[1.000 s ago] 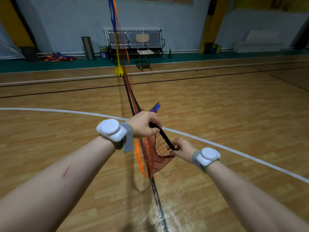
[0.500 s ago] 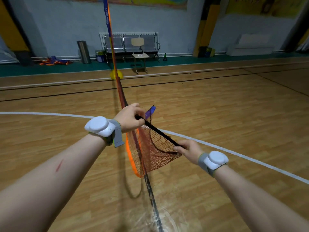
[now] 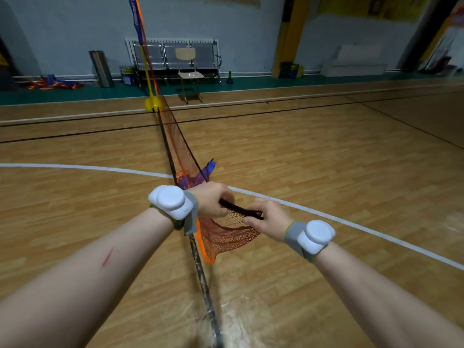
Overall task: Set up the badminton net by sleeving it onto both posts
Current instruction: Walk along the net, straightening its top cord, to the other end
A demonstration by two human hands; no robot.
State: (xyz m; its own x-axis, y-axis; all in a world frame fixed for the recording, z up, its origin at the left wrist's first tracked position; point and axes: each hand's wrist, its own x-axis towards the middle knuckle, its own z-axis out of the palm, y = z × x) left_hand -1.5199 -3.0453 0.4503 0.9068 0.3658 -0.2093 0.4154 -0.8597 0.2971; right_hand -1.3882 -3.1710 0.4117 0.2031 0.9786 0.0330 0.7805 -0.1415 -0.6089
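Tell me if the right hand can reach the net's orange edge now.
Likely yes, once freed: the right hand grips the black strip, so it must let go. The orange edge hangs close below, only loose mesh between.

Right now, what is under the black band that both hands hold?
Bunched red net mesh hangs under the black band, over the wooden floor. The left hand and right hand cover the band's ends.
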